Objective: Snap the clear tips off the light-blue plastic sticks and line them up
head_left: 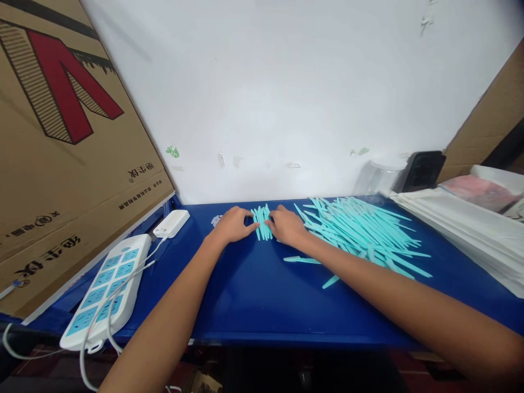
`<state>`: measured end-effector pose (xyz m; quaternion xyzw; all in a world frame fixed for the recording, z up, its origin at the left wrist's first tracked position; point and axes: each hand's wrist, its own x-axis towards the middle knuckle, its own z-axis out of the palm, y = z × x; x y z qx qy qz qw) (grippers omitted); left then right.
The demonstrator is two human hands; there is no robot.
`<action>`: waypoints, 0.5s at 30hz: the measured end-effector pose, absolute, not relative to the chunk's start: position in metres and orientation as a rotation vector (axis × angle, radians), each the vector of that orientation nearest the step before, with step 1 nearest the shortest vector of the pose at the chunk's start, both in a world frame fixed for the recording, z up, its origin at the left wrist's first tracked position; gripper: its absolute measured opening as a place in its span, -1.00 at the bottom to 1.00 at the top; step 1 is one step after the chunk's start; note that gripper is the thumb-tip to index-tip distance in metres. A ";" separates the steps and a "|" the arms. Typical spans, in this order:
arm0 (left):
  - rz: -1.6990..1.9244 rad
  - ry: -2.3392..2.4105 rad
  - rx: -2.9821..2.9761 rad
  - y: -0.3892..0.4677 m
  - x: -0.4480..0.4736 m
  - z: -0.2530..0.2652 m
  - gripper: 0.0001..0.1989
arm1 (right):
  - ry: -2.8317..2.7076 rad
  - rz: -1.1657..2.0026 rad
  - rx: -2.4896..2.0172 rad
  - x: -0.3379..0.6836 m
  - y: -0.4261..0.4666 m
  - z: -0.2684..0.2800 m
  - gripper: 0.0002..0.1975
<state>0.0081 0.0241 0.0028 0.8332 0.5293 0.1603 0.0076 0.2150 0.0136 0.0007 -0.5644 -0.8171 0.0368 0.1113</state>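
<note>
Between my two hands lies a small bundle of slim turquoise plastic sticks [263, 222], shaped like eyebrow razors and lined up roughly side by side on the blue table. My left hand [236, 225] grips the bundle's left side, thumb and fingers curled against it. On the opposite side my right hand [287, 226] presses it in the same way. Right of my right hand spreads a large loose pile of the same sticks [360, 229], pointing in mixed directions. One single stick [302, 260] lies apart, near my right forearm, which partly covers the pile's front edge.
On the left, a white power strip [108, 289] with cables and a small white box-shaped device [172, 222] stand beside a large cardboard box [73, 164]. At right are a clear plastic container [379, 176], a black object [421, 170] and stacked white sheets or bags [458, 224]. A white wall rises behind.
</note>
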 end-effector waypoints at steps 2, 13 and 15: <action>0.506 1.651 2.609 0.024 0.008 0.003 -0.55 | -2.419 0.126 -1.603 0.217 0.011 0.001 -0.63; 0.540 1.676 2.622 0.019 0.014 0.007 -0.63 | -2.501 0.408 -1.263 0.303 0.003 0.022 -0.61; 0.600 1.637 2.630 0.015 0.020 0.010 -0.67 | -2.535 0.483 -1.283 0.321 -0.003 0.021 -0.49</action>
